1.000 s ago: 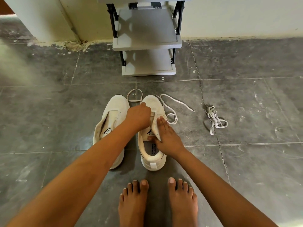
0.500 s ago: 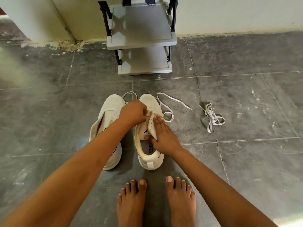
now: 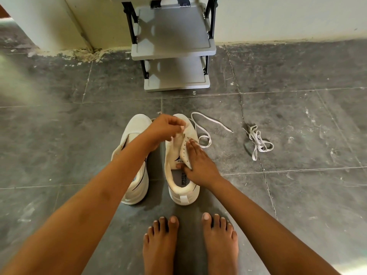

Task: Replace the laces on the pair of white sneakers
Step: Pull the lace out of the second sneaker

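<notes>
Grey floor tiles (image 3: 297, 195) run from bare feet (image 3: 158, 245) at frame bottom to a shelf rack (image 3: 174, 46) at top. At centre, the right hand (image 3: 200, 165) grips the eyelet flap of the centre sneaker (image 3: 184, 195). The left hand (image 3: 164, 127) pinches its lace (image 3: 206, 135) above the toe. The other sneaker (image 3: 137, 126) stands just left.

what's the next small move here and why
Probably draw the left hand up and away, pulling the flat white lace it seems to pinch through the toe-end eyelets of the white sneaker on the right. The right hand braces its eyelet flap, the nearer eyelets are empty, and slack lies looped on the grey tiled floor.
</notes>
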A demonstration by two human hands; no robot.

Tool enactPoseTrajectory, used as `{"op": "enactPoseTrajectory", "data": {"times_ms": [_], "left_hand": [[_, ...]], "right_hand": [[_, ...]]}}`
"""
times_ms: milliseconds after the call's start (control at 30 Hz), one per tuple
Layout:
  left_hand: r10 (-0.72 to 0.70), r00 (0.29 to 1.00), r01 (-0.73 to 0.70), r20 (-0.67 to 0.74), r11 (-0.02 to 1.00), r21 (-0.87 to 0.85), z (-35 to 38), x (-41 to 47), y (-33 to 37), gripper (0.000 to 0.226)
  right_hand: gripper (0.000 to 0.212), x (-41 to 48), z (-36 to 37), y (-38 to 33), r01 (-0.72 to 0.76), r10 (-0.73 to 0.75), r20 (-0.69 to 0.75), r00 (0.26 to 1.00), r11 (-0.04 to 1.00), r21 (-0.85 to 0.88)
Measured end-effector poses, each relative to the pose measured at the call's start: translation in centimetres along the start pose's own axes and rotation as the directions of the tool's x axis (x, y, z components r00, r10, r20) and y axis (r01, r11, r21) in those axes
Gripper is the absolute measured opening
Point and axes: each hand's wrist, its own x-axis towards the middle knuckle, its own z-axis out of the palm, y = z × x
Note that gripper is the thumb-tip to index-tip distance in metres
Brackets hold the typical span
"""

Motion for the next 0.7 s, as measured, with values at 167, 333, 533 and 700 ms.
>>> {"op": "enactPoseTrajectory", "data": {"times_ms": [167, 333, 533, 700], "left_hand": [[0.044, 0.999, -0.044, 0.017, 0.764, 0.644, 0.9, 0.9, -2.2, 0.034], [0.099, 0.986, 0.040, -0.134, 0.640, 0.767, 2.2, 1.4, -2.2, 0.017], [0.058, 0.996, -0.058, 0.064, 0.998, 0.007, 0.1, 0.6, 0.0, 0.010], [0.099, 0.994, -0.111, -0.050, 0.894, -0.435, -0.8, -0.4, -0.1, 0.008]], "right_hand": [[0.077, -0.1, 0.0, 0.1, 0.005, -0.005, -0.001, 1.000, 1.000, 0.006], [0.077, -0.1, -0.1, 0.0, 0.002, -0.002, 0.002, 1.000, 1.000, 0.011], [0.076, -0.1, -0.1, 0.3, -0.004, 0.004, 0.004, 1.000, 1.000, 0.009], [0.076, -0.1, -0.1, 0.1, 0.000, 0.000, -0.004, 1.000, 1.000, 0.016]]}}
